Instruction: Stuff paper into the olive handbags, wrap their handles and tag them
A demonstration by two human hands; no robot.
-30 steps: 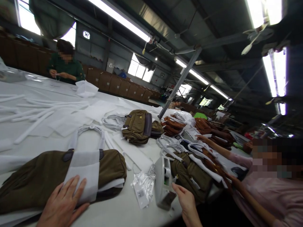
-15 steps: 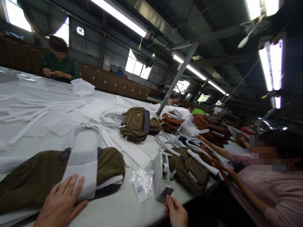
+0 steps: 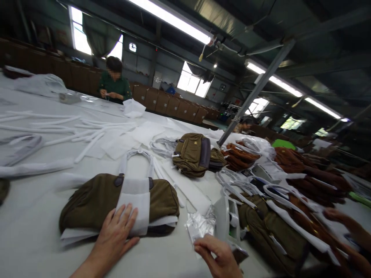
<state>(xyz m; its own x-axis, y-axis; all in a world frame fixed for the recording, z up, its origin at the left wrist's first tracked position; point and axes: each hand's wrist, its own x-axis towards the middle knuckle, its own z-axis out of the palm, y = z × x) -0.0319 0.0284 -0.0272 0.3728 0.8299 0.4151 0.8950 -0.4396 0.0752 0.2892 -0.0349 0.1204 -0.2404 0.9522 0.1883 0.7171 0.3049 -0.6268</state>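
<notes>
My left hand [image 3: 117,231] lies flat with fingers spread on a white foam sheet [image 3: 136,193], pressing it against the side of an olive handbag [image 3: 95,204]. Wrapped handles [image 3: 136,153] stand up from this bag, and white sheet edges stick out beneath it. My right hand [image 3: 218,253] is closed in a pinch, thumb against index finger; whatever it holds is too small to make out. It is just in front of a grey tape dispenser [image 3: 222,218] and partly over a heap of shiny clear plastic bags [image 3: 204,224].
An olive bag [image 3: 193,154] stands farther back, another [image 3: 269,224] right of the dispenser. Brown bags [image 3: 240,154] are piled behind. Foam strips [image 3: 89,148] lie at left. A co-worker's hands [image 3: 348,231] hold a brown bag at right; a person in green [image 3: 114,85] works across the table [image 3: 37,216].
The view has swung left, so things appear farther right. My right hand has moved from the dispenser's front end toward the handbag, still pinched. My left hand stays on the foam sheet.
</notes>
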